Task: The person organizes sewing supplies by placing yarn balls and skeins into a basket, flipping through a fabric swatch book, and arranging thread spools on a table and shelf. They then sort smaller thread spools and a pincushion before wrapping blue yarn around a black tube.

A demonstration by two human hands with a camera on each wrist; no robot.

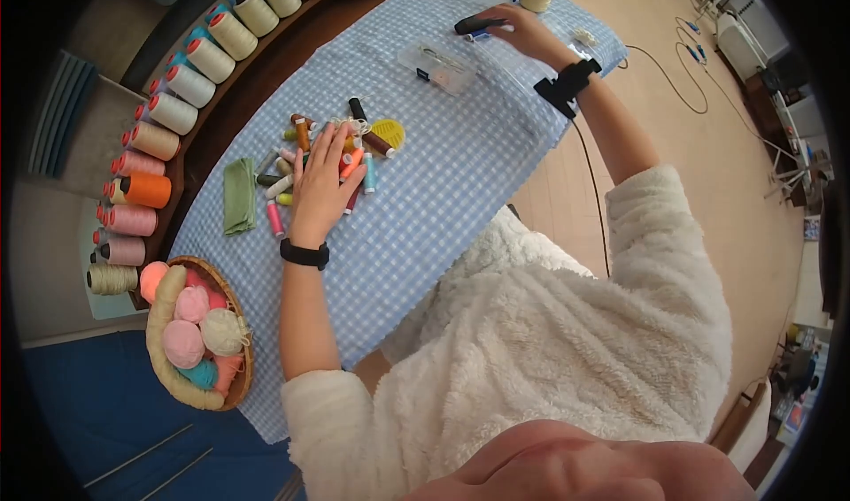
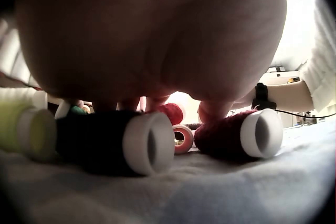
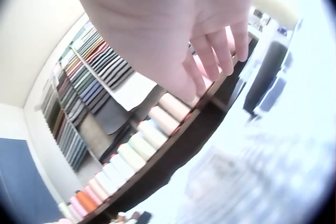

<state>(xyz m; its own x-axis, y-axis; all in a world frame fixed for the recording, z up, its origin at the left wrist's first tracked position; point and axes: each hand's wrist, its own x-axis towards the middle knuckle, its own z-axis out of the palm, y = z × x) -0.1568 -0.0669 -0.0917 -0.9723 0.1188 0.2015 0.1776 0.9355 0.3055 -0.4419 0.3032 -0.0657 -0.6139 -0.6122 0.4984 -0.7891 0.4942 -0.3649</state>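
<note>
My left hand (image 1: 323, 187) rests palm down, fingers extended, over a heap of small thread spools on the checked cloth. Beneath the palm, the left wrist view shows a dark spool (image 2: 94, 142), a deep red spool (image 2: 223, 137) and a yellow-green spool (image 2: 26, 129) lying on their sides. A pink spool (image 1: 274, 219) and a light blue spool (image 1: 369, 173) lie beside the hand. At the far end, my right hand (image 1: 527, 36) is raised with loosely extended fingers, nothing gripped. Near its fingertips lies a long black object (image 3: 266, 74), its kind unclear, with something blue (image 1: 479, 35) alongside.
A clear plastic box (image 1: 443, 69) sits mid-table. Left of the heap lies a folded green cloth (image 1: 238, 196); a yellow oval piece (image 1: 386, 135) is to its right. A wicker basket (image 1: 243, 386) of yarn balls stands at the near corner. Large thread cones (image 1: 210, 60) line the shelf.
</note>
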